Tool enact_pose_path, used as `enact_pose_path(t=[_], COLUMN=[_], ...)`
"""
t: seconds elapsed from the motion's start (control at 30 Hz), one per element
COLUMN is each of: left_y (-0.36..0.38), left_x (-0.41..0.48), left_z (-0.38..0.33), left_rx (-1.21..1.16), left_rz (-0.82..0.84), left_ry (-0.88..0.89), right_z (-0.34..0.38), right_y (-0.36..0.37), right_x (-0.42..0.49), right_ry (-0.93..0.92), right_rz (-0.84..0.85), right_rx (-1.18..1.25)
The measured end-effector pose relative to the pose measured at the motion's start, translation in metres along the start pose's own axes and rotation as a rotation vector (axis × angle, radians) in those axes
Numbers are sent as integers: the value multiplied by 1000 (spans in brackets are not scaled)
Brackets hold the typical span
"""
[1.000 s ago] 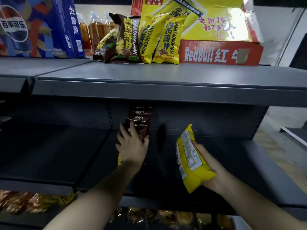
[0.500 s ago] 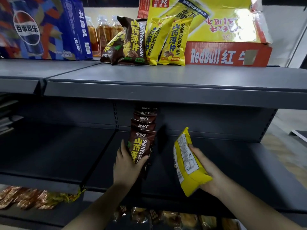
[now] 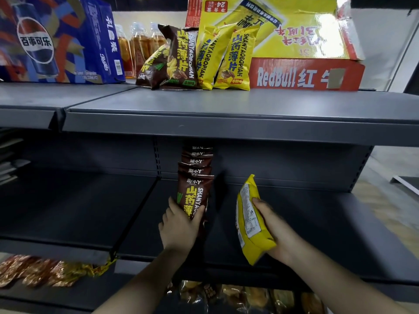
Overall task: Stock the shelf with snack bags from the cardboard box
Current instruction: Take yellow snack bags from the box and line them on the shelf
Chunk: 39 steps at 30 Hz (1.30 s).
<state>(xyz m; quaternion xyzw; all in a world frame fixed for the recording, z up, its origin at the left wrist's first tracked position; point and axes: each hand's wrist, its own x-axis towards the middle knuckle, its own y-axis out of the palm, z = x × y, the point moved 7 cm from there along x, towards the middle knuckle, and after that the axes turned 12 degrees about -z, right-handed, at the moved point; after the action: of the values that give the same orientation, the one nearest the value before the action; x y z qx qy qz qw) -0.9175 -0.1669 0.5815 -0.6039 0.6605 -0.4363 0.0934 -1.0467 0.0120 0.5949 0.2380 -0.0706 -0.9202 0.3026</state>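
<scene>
A person's two bare arms reached up from 6 o'clock toward a dark grey middle shelf (image 3: 317, 218). The left hand (image 3: 179, 225), just below centre, gripped the lower part of a front brown snack bag (image 3: 195, 196), thumb on its right edge and fingers on its left. That bag stood upright on the middle shelf at the head of a row of brown bags (image 3: 196, 161) running back toward the rear panel at 12 o'clock of the hand.

At 3 o'clock of the left hand, apart from it, the right hand (image 3: 278, 234) held a yellow snack bag (image 3: 249, 223) with fingers curled round its right side. The bag stood on end, tilted slightly, its printed back label facing left.

On the top shelf (image 3: 226, 114), toward 12 o'clock, more brown bags (image 3: 176, 60) and yellow bags (image 3: 233, 57) leaned against an opened red and yellow cardboard box (image 3: 306, 75). A blue cola carton (image 3: 56, 39) stood at 10 o'clock, with bottles (image 3: 138, 48) behind. Shiny snack packets (image 3: 34, 270) lay on a lower shelf at 8 o'clock.
</scene>
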Motion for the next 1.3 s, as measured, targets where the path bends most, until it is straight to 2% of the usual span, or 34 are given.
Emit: enact_pose_path(t=[0.07, 0.17, 0.3, 0.43, 0.53, 0.9, 1.13, 1.23, 1.3], left_y=[-7, -21, -41, -41, -33, -1, 6, 5, 6], left_x=[1, 4, 7, 6, 9, 32, 34, 34, 34], left_z=[-3, -17, -46, -61, -59, -36, -33, -33, -33], left_rx=[-6, -2, -13, 22, 81, 187, 141, 129, 120], left_rz=[-36, -124, -249, -254, -221, -132, -135, -144, -142], left_ry=[17, 139, 382, 563, 625, 595, 580, 581, 580], right_z=[8, 28, 61, 76, 81, 86, 82, 80, 74], right_y=[-2, -2, 5, 19, 31, 62, 73, 74, 75], right_x=[3, 10, 25, 51, 74, 147, 158, 141, 135], right_ry=[-78, -256, -590, -760, -784, -739, -865, -1116, -1282], right_rz=[-60, -116, -216, -298, -399, -728, -726, -654, -481], right_rx=[-17, -58, -405, -585, -646, -876, -808, -1052, -1338])
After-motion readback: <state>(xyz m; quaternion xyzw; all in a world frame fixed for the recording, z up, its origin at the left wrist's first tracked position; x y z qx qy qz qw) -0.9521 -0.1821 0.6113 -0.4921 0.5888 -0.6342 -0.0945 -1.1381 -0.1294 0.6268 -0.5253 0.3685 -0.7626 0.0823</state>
